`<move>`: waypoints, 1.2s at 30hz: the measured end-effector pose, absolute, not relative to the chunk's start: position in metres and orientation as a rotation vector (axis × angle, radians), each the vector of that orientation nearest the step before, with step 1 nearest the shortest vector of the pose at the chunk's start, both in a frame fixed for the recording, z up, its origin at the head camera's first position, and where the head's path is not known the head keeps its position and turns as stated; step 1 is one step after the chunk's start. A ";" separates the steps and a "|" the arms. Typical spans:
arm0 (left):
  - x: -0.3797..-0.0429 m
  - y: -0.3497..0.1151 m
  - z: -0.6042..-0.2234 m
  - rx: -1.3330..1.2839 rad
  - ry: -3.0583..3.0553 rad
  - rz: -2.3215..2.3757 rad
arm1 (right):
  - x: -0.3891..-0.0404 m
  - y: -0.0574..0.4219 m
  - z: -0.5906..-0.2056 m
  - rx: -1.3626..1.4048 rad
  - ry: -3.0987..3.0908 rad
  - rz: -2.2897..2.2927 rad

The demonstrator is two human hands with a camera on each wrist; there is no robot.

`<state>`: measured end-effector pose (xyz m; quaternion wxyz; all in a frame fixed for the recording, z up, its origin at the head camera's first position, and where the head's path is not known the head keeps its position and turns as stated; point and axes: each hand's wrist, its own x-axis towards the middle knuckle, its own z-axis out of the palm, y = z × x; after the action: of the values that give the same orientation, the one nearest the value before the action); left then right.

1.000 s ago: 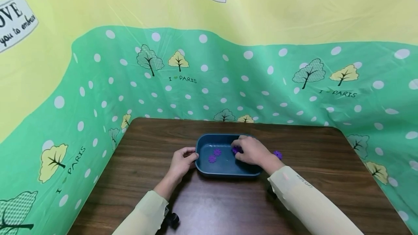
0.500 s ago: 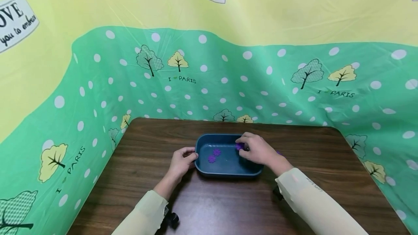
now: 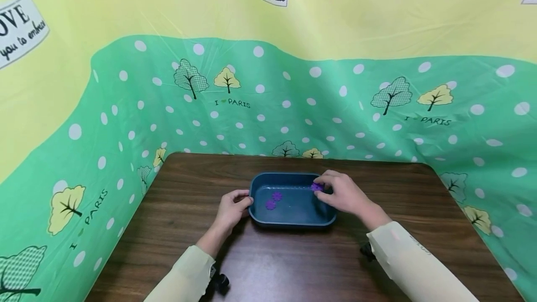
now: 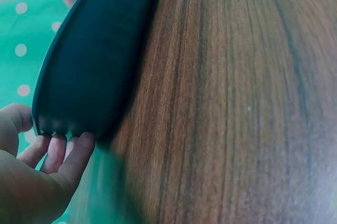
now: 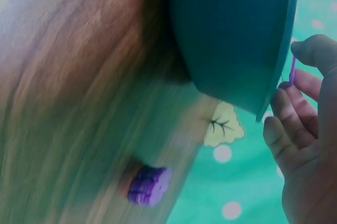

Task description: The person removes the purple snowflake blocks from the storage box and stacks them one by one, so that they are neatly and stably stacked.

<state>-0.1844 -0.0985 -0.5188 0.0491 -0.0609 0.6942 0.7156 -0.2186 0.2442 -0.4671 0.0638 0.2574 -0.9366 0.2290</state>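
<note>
A blue plastic bin (image 3: 293, 211) with rounded corners sits on the table. My left hand (image 3: 230, 209) holds its left end, thumb at the rim and fingers against the outer wall (image 4: 89, 87). Two purple flower-shaped pieces (image 3: 270, 204) lie flat inside, left of the middle. Over the bin's right part, my right hand (image 3: 345, 194) pinches another purple flower-shaped piece (image 3: 316, 186) between thumb and fingers. Edge-on in the right wrist view, this held piece (image 5: 293, 71) looks thin, near the rim.
A stack of purple flower-shaped pieces (image 5: 150, 186) stands on the table beside the bin's right end; my right arm hides it in the head view. The dark wood table (image 3: 197, 171) is bordered by a green and yellow printed cloth (image 3: 293, 78).
My right hand has moved right and slightly up inside the bin, with the purple piece in its fingers. My left hand has stayed on the bin's left end.
</note>
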 end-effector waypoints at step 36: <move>-0.183 -0.101 -0.522 -0.234 2.113 2.158 | -0.206 0.341 -0.505 0.517 -2.836 0.712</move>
<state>-0.1828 -0.1008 -0.5215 0.0560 -0.0772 0.6964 0.7112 -0.2058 0.3412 -0.5050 0.0861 0.1735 -0.9515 0.2390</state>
